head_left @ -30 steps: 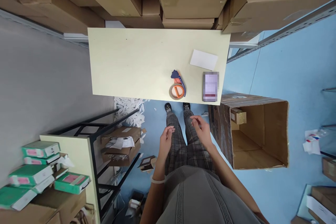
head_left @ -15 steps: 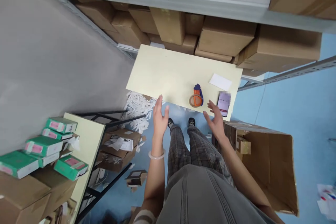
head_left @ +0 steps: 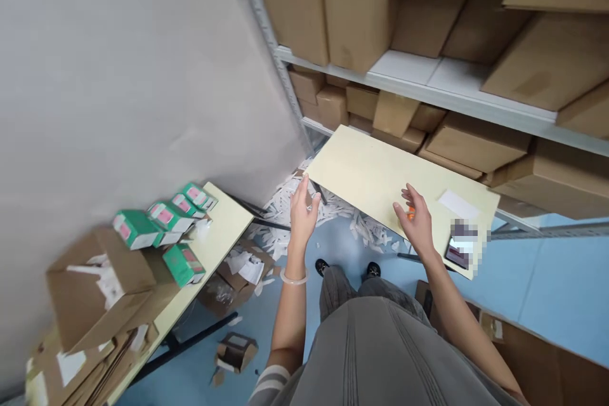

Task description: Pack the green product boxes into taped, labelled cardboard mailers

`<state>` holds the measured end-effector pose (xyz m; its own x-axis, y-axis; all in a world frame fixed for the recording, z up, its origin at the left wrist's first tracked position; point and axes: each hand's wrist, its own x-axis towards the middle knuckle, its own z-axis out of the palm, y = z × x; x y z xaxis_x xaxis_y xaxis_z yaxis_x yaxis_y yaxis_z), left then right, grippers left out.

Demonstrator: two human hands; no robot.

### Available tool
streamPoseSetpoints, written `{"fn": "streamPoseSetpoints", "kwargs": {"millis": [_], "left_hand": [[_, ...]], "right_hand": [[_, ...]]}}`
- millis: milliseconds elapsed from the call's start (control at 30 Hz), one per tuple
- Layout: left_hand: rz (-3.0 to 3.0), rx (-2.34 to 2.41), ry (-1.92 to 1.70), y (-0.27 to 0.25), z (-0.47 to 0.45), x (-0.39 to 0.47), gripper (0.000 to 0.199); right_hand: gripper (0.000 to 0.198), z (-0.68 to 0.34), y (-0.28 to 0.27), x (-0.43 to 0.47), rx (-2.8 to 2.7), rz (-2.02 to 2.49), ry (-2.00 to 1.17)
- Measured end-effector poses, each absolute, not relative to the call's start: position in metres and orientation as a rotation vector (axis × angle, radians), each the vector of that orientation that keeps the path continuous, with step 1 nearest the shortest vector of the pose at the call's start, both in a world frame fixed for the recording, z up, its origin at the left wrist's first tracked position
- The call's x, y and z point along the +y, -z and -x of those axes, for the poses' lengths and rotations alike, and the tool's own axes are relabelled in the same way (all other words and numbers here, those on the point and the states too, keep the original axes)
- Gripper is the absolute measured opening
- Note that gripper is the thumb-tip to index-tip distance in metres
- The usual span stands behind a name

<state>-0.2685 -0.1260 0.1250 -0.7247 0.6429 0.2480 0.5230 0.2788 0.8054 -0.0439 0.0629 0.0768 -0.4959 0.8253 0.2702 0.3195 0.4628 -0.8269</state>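
Note:
My left hand (head_left: 303,212) is held up in the air by the left corner of the pale yellow table (head_left: 366,168). Its fingers are extended with the thumb apart, and it holds nothing. Above the table's front edge hovers my right hand (head_left: 416,219), open and bare, fingers loosely spread. Behind that hand, only a bit of an orange tape dispenser (head_left: 410,210) shows; the hand hides the rest. To the right on the same tabletop lie a white paper slip (head_left: 458,203) and a phone (head_left: 457,255) with a lit screen.
Several green boxes (head_left: 137,229) and an open carton (head_left: 98,292) sit on a second table at left. Shelving (head_left: 476,98) loaded with cardboard boxes stands behind. Paper scraps (head_left: 280,219) cover the floor between the tables. A large carton (head_left: 537,355) is at lower right.
The view has swung left and up, so the tables and shelves appear farther right and lower. The right hand now covers most of the tape dispenser. Both hands stay open.

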Motion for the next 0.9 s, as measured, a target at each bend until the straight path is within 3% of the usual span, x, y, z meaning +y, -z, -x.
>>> {"fn": "streamPoseSetpoints", "kwargs": {"millis": [433,667,900], "left_hand": [[-0.358,2.640,-1.618,-0.079,0.325,-0.364,0.047],[0.249,2.740,-1.695,-0.059,0.295,-0.491,0.039],[0.800,2.693,-1.719,-0.045,0.246,-0.554,0.035]], "right_hand": [[0.052,0.199,-0.096,-0.044,-2.393,0.604,-1.083],[0.053,0.299,-0.084,-0.172,-2.755,-0.018,-1.227],[0.048,0.376,-0.072,-0.286,-2.890,-0.487,-1.348]]}}
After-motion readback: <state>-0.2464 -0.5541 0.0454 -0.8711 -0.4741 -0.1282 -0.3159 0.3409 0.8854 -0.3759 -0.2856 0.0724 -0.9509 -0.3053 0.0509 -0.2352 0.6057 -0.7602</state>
